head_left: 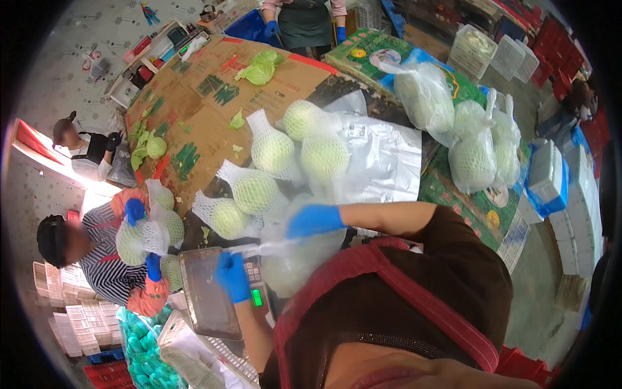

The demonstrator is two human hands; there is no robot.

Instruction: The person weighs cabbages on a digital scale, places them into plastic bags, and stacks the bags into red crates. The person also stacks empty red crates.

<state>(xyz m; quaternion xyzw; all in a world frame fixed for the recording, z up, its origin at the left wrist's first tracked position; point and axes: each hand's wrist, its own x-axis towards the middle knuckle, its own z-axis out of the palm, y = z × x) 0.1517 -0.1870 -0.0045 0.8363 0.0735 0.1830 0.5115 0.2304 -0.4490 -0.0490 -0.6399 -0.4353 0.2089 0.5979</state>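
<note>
My left hand, in a blue glove, is closed on the twisted neck of a clear plastic bag beside the scale. The bag holds pale green rounded produce, blurred through the film. My right hand, also blue-gloved and smeared by motion, grips the same bag higher up. Under my left hand is a flat weighing scale with a lit green display. Just beyond my hands lie several cabbages in white foam nets, among them one cabbage and another cabbage.
Silver-grey plastic bags lie flat right of the cabbages. Filled clear bags stand on green cardboard at the right. Loose leaves lie on the brown cardboard tabletop. A co-worker at left holds netted cabbages; another person stands across the table.
</note>
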